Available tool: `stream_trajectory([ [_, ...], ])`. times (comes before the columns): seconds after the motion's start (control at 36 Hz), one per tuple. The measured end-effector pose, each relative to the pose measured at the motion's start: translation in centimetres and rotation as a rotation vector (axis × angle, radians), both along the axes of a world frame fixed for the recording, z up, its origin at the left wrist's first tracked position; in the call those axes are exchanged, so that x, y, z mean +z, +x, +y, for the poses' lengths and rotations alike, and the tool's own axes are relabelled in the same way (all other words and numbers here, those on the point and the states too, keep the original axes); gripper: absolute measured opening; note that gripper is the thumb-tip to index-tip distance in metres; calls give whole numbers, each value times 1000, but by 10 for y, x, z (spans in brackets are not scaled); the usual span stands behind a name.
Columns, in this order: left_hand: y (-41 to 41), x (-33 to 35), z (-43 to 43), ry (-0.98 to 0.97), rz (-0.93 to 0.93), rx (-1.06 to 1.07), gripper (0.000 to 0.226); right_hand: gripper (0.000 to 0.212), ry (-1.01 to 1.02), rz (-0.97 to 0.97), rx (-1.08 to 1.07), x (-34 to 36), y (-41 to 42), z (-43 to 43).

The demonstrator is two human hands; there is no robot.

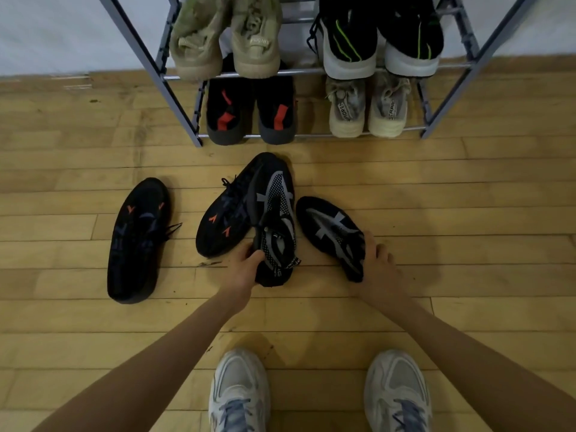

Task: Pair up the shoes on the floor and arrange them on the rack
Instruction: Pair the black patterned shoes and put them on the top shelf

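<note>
Four pairs point(251, 116) fill the two visible tiers of the rack point(182, 116); you get only a narrow gap mid-tier. Just before the rack the floor point(405, 169) lies bare; farther out, four black shoes point(227, 213) crowd it.

the person wears low sneakers: the left sneaker point(239, 391) and right sneaker point(397, 389) are both white to pale grey, with grey mesh panels over the toe, rounded toe caps and blue-grey laces. the left forearm point(174, 347) and right forearm point(436, 332) are bare to the frame edge. the left grip point(243, 269) and right grip point(378, 263) are bare hands.
</note>
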State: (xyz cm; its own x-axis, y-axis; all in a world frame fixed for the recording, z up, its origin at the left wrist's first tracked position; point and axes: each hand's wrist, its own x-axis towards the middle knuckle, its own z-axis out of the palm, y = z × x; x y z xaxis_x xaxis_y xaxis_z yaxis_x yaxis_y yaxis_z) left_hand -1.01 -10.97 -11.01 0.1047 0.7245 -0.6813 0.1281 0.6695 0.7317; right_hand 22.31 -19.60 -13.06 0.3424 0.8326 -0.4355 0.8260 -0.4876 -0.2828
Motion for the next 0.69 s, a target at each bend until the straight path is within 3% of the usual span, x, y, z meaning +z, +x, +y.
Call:
stream_trajectory([
  [0.19,28,1,-8,-64,44,-154,37,108,74,54,-243,7,31,4],
  [0.31,48,-2,-14,14,120,-302,34,110,55,70,-246,8,35,4],
  [0.36,54,-7,-16,114,310,-383,34,111,40,63,-227,8,33,2],
  [0.42,57,-11,-17,222,619,-513,39,113,20,56,-209,7,32,1],
  [0.47,57,-11,-19,272,724,-531,49,115,23,58,-210,5,31,-2],
  [0.56,56,-10,-26,272,625,-459,79,114,35,29,-194,3,29,-7],
  [0.69,74,-17,-41,304,798,-659,133,110,39,67,-222,3,33,-8],
])
